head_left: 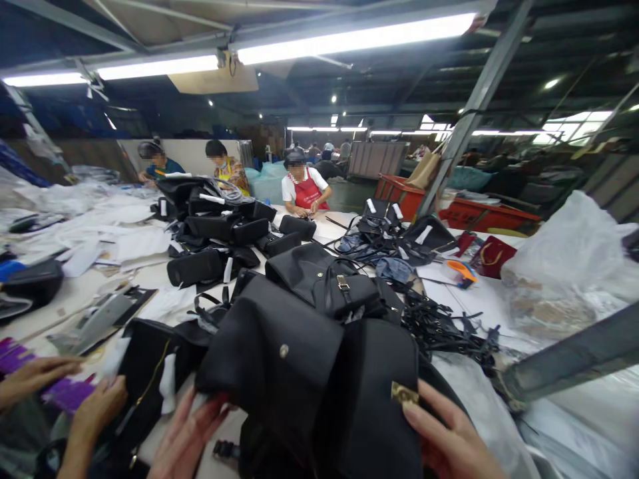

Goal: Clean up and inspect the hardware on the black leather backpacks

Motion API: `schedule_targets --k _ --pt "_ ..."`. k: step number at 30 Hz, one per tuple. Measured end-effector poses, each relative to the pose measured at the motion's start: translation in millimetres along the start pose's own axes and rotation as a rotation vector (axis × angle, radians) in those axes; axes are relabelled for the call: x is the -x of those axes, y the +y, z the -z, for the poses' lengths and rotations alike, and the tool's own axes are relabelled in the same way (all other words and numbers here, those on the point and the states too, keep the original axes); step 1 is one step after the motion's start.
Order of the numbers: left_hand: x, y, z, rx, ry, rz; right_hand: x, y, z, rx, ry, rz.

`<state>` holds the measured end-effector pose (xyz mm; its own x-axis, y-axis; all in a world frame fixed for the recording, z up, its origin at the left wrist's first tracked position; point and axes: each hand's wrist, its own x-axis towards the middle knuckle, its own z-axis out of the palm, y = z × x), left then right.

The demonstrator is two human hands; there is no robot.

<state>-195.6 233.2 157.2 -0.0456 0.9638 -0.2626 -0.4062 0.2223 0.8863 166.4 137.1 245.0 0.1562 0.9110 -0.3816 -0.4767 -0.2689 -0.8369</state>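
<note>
A black leather backpack (pixel 279 346) fills the near middle of the view, its flap raised toward me. My left hand (pixel 188 429) grips the lower left edge of the flap, fingers partly behind it. At the right side, my right hand (pixel 452 436) holds the bag body, with thumb and fingers around the edge beside a gold metal clasp (pixel 404 392). The bag's underside is out of sight. Directly behind lies another black backpack (pixel 319 273) with a buckled strap.
At left, a co-worker's hands (pixel 100 406) touch a black zippered piece (pixel 147 359). Black bags (pixel 214 229) are heaped across the table; thin straps (pixel 449 326) lie at right. A metal post (pixel 574 359) and a plastic bag (pixel 564 266) stand right. Another person (pixel 307 186) works opposite.
</note>
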Motion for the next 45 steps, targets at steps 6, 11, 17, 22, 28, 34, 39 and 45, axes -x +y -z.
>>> schedule_targets --k 6,11,17,22,28,34,39,45 --pt "-17.6 123.6 -138.8 -0.535 -0.618 -0.688 -82.0 -109.5 -16.5 -0.791 0.315 0.002" --pt "-18.5 102.5 -186.2 -0.966 -0.529 -1.223 -145.0 -118.7 18.1 -0.93 0.37 0.02" --pt "-46.0 64.4 -186.7 -1.28 -0.584 -1.19 -173.3 -105.9 52.0 -0.962 0.406 -0.009" --pt "-103.6 81.7 -240.8 -1.475 -0.758 -1.232 -204.3 -111.9 56.4 -0.833 0.452 0.002" --pt "-163.5 71.5 -312.8 -1.687 -0.783 -1.141 -213.3 -91.3 52.3 -0.516 0.499 0.123" --pt "-192.4 31.8 -350.5 -1.778 -0.781 -1.086 -159.4 -33.5 35.5 -0.018 0.482 0.271" --pt "-199.5 17.4 -353.8 -1.781 -0.827 -1.108 -100.1 8.6 5.9 1.055 -0.029 0.258" --pt "-195.6 22.4 -353.8 -1.778 -0.885 -1.123 -58.8 45.2 -29.3 1.325 -0.303 0.164"
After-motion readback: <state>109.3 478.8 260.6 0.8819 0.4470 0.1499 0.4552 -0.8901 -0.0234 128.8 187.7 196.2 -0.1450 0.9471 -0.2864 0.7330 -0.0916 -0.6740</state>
